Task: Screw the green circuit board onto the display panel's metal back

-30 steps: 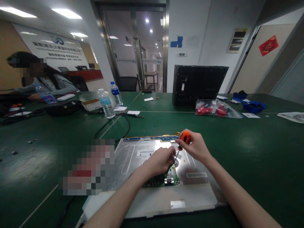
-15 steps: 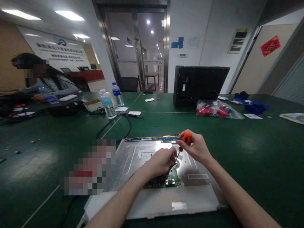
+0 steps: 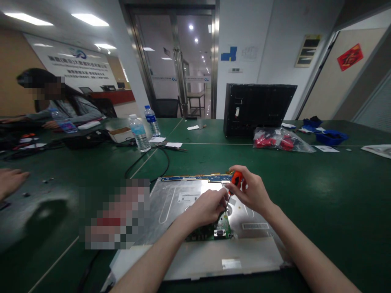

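A metal-backed display panel [image 3: 171, 203] lies flat in front of me, with a blue strip board [image 3: 195, 178] along its far edge. My right hand [image 3: 249, 185] grips the orange-and-black handle of a screwdriver [image 3: 236, 179]. Its shaft slants down to the right edge of a green circuit board [image 3: 224, 224] on the panel. My left hand [image 3: 210, 205] is closed at the shaft's lower end, over that board; what its fingers pinch is hidden. A connector port [image 3: 219, 233] shows at the board's near edge.
Water bottles [image 3: 140, 134] and a black cable [image 3: 169, 160] lie beyond the panel, left of centre. A black monitor casing [image 3: 258, 110] stands at the back right behind a plastic bag [image 3: 282, 140]. Another person's hand [image 3: 12, 182] is over the table at far left.
Another person's hand has come in at the left edge, casting a shadow on the table. The screwdriver handle has shifted slightly left and turned in my right hand. My left hand stays in place.
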Tool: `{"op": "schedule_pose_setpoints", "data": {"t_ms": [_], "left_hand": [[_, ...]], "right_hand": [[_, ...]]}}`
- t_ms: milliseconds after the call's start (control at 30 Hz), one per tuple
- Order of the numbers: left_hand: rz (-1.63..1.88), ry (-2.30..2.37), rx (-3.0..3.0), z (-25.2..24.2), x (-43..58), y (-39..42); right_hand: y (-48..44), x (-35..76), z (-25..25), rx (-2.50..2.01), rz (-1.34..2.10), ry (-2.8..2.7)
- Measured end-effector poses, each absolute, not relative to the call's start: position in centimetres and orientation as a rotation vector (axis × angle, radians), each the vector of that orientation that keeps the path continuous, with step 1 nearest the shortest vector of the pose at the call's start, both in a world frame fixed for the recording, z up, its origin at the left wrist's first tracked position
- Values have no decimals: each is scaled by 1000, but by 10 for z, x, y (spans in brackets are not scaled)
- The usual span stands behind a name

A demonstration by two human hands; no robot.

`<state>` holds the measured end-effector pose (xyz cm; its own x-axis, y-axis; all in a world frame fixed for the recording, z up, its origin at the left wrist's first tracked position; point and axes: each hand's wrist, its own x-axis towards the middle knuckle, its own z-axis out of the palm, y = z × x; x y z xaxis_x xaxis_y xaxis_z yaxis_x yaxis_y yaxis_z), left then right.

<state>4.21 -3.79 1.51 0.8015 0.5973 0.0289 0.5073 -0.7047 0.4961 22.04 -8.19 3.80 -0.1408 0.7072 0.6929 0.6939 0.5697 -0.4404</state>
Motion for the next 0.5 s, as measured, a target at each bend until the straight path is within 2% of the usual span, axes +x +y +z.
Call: {"op": "schedule_pose_setpoints", "data": {"t_ms": [200,500], "left_hand": [[278,789,2536,13,42,-37],[284,793,2521,12,43,-36]], "right_hand": [[-87,218,41,-1119,82,-1920],[-85,214,37,-1103,-42,-1881]]}}
